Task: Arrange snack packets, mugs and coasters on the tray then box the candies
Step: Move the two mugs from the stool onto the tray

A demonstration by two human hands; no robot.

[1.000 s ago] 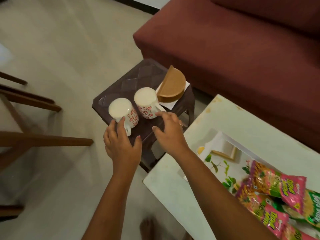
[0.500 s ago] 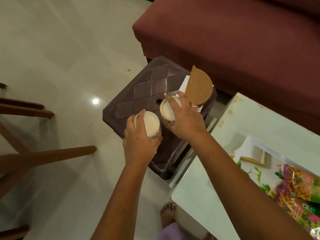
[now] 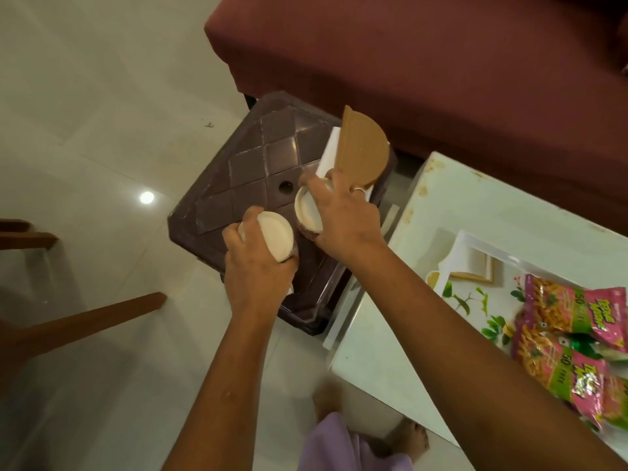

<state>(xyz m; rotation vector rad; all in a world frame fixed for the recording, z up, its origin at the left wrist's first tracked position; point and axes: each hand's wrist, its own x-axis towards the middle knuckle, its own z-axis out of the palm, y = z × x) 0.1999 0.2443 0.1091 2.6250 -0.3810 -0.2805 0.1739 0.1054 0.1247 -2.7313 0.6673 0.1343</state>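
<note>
Two white mugs with red flower print are over the dark brown plastic stool point(image 3: 251, 164). My left hand point(image 3: 255, 266) grips the nearer mug point(image 3: 277, 236) around its side. My right hand point(image 3: 343, 215) grips the farther mug point(image 3: 307, 210) from the right. Brown semicircular coasters point(image 3: 363, 147) stand upright in a white holder at the stool's far right corner. On the white table at right lies a floral tray point(image 3: 465, 300) with pink and green snack packets point(image 3: 571, 307) on it.
A maroon sofa point(image 3: 407, 56) runs behind the stool and the white table point(image 3: 475, 212). Wooden chair legs point(image 3: 85, 321) stick out at the left. My bare feet point(image 3: 404, 440) stand on the tiled floor below the table's near corner.
Both hands have closed around the mugs, which earlier stood free on the stool. The view has shifted closer and more directly over the stool.
</note>
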